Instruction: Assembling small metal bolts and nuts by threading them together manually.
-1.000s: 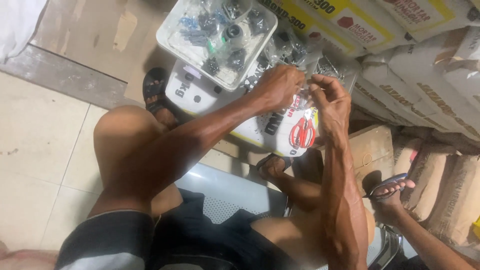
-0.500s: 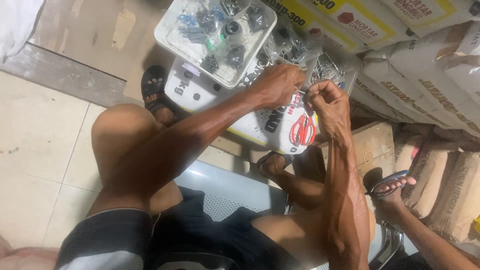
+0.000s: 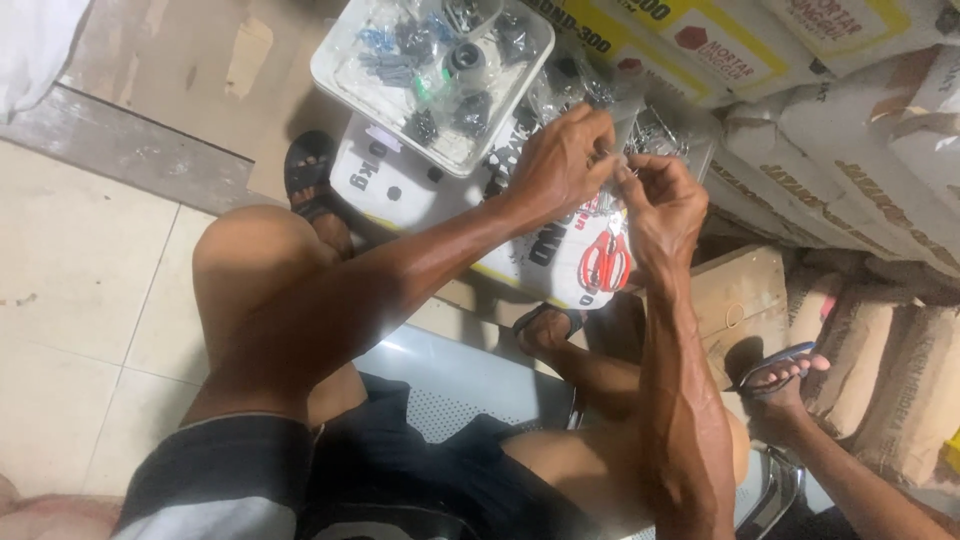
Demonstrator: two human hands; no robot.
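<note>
My left hand [image 3: 562, 160] and my right hand [image 3: 662, 205] meet above a white sack [image 3: 400, 185], both pinching a small clear plastic bag [image 3: 622, 160] that holds small metal parts. Red-handled scissors [image 3: 605, 262] lie on the sack just below my right hand. A clear plastic tray [image 3: 352, 85] with several small bags of dark fittings rests on the sack beyond my left hand. More clear bags of small parts [image 3: 665, 130] lie behind my hands.
Stacked paper sacks [image 3: 850, 130] fill the right and top. A cardboard box [image 3: 740, 290] stands by my right leg. Another person's foot in a sandal [image 3: 775, 375] is at the right. I sit on a perforated metal seat [image 3: 455, 385]; tiled floor [image 3: 80, 260] lies to the left.
Both hands stay together on the small bag; my right hand's fingers have shifted slightly at its top. The view has tilted a little.
</note>
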